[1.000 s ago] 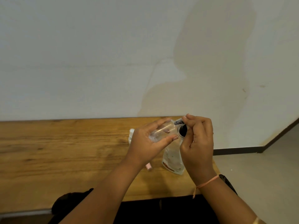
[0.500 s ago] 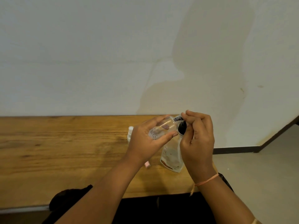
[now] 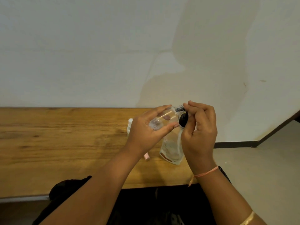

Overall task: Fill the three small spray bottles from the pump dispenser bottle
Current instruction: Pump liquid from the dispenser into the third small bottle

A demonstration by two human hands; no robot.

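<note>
Pinching black pump, right hand, clear bottle in left hand

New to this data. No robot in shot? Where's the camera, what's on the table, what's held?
No machine here: a person works with bare hands. Every picture comes from one wide-angle camera on their head, looking forward and down. The left hand grips a small clear spray bottle, tipped sideways with its neck toward the pump dispenser bottle, which stands on the wooden table. The right hand curls its fingers at that bottle's black pump head. Behind the left hand stands a small white bottle; a pink item lies by the wrist, mostly hidden.
</note>
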